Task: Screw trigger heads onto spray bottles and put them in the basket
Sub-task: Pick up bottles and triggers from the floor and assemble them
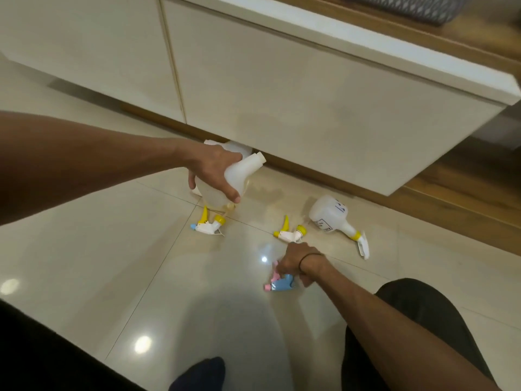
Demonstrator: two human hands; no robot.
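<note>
The left hand (214, 170) grips a headless white bottle (234, 176) in the air, fingers curled round its body, its open neck tilted up and to the right toward the white cabinet (310, 103) that fills the upper part of the view. Everything else lies on the glossy tiled floor (112, 263) in front of that cabinet. Directly beneath the held bottle is a loose white-and-yellow trigger head (207, 224) with a pale blue nozzle tip. To the right of it lies a second yellow trigger head (289, 232), and further right, nearer the cabinet's base, a finished bottle (332, 214) rests on its side with its yellow-collared head already screwed on, pointing away from the cabinet. The right hand (296, 263), a dark band on its wrist, is down at the floor just below the second yellow head, fingers curled on a blue-and-pink trigger head (279, 283). Behind the held bottle something white (210, 142) peeks out at the cabinet's foot; what it is cannot be told.
</note>
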